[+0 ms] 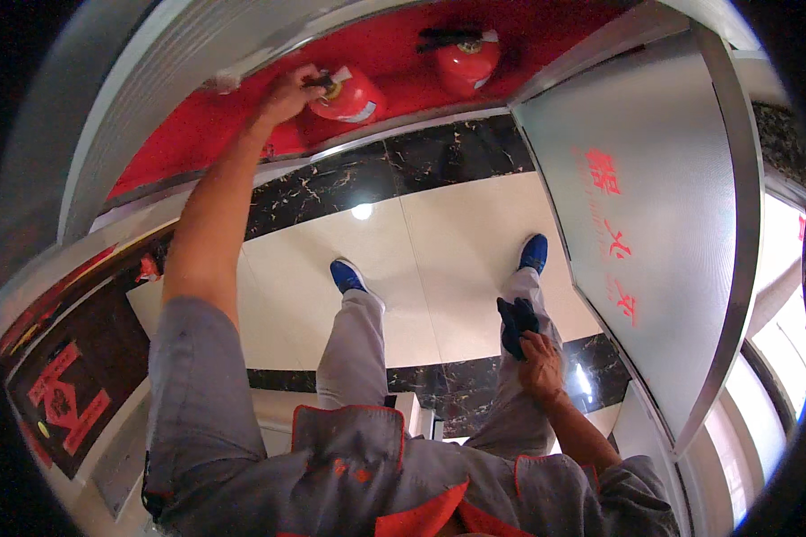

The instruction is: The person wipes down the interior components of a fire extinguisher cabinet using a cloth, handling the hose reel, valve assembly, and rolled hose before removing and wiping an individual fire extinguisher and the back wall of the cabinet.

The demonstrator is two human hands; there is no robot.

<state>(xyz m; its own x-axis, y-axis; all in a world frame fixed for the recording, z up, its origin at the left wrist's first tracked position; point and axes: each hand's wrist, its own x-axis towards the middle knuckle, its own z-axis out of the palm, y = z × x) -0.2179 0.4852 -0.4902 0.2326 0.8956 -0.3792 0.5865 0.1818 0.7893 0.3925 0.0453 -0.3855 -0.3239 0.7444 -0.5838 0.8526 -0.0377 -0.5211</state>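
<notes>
At the upper left my left hand [292, 92] reaches into a red-lined cabinet [195, 137]. Its fingers are closed around the black valve handle of a red fire extinguisher [352, 101], which has a white label and leans over in this view. A second red fire extinguisher [467, 64] stands to the right in the same cabinet, untouched, with a black handle on top. My right hand [543, 366] is lowered in front of my right leg and grips dark work gloves [517, 325]. Part of the gloves is hidden by the fingers.
A frosted cabinet door [658, 221] with red lettering stands swung out on the right. Below the cabinet, black marble trim [329, 178] borders the beige tiled floor [436, 268]. A dark door [74, 396] with red paper decorations is at the lower left.
</notes>
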